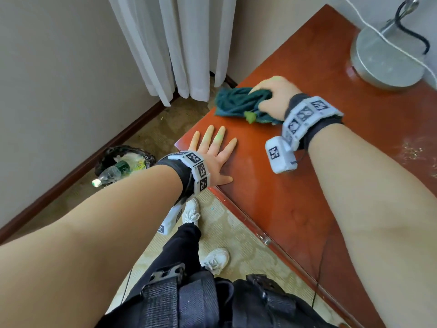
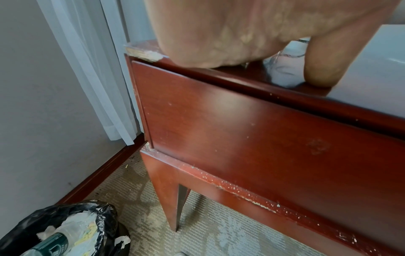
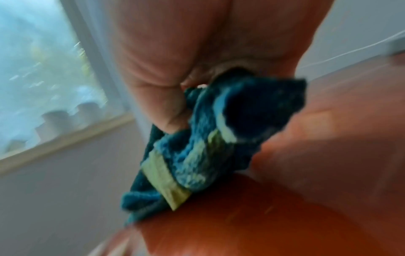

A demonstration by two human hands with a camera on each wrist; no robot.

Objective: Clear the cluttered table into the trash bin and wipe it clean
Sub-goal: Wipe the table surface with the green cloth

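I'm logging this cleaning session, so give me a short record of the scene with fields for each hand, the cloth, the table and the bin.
left hand: flat on the table near its corner, fingers straight
right hand: grips the cloth
cloth: dark teal, bunched, on the tabletop by the far edge
table: red-brown wood; pale specks at the right
lamp base: on the table's far end
trash bin: on the floor, black liner, plastic bottle on top

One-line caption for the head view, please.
Right hand wipes the red table with a teal cloth; left hand lies flat.
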